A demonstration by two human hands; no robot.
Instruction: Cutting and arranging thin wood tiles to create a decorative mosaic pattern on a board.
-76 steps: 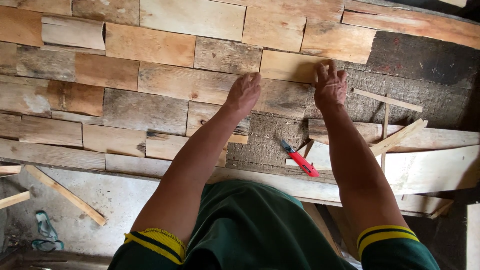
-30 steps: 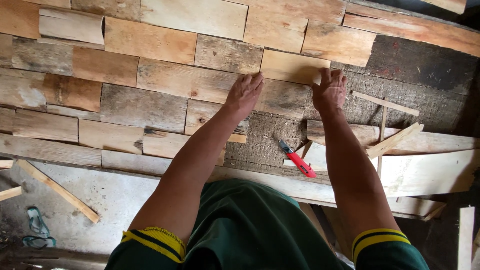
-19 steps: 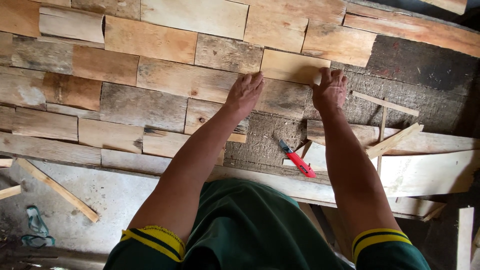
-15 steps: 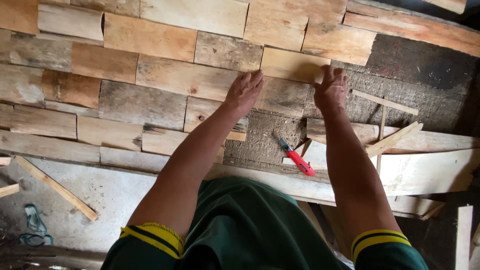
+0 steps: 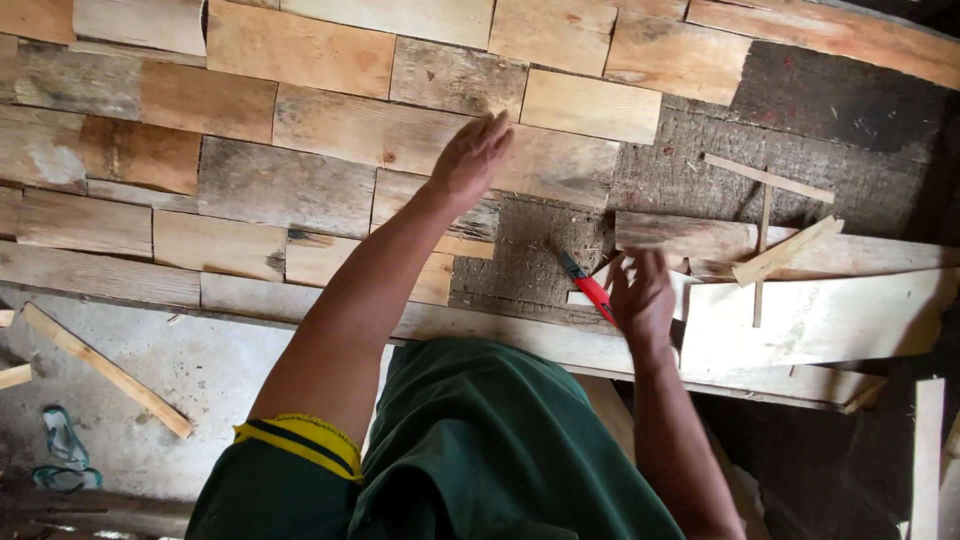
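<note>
Now we note the right hand (image 5: 640,295) has left the pale wood block (image 5: 590,105) and closes on the red utility knife (image 5: 588,287); left hand (image 5: 470,155), open, hovers beside the block.

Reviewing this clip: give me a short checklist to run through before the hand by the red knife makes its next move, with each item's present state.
1. Right hand over the red-handled utility knife: ok, though grip cannot tell.
2. Knife blade retracted: cannot tell, the tip is too small.
3. Left hand clear of the knife: ok, it is up on the patchwork of wooden boards.
4. Pale rectangular wood piece seated in its row: ok, neither hand touches it.
5. Loose thin wood strips near the right hand: not ok, they clutter its right side.
</note>
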